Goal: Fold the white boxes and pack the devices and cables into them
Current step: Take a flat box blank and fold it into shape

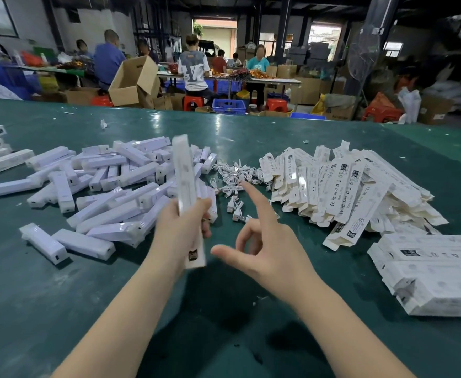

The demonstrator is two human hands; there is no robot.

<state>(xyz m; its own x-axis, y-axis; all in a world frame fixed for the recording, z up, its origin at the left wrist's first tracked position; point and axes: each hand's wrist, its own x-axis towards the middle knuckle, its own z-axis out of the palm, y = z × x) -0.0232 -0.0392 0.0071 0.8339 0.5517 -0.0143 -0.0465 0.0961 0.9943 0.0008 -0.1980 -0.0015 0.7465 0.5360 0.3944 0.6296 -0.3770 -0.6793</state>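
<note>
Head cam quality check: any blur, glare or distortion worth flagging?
Head view: the box gripped in the left hand is motion-blurred, its print unreadable; the right hand is slightly soft. Overhead light glares off the green table. Wide-angle bending curves the table's far edge. The background workers are soft. Arm shadows fall at the bottom.

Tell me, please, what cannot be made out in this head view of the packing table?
- Held box: motion-blurred, contents unclear; left hand covers its middle.
- Flat boxes: most print too small to read.
- Finished boxes: cut off by right edge.
- Right hand: blurred, apparently empty.
</note>
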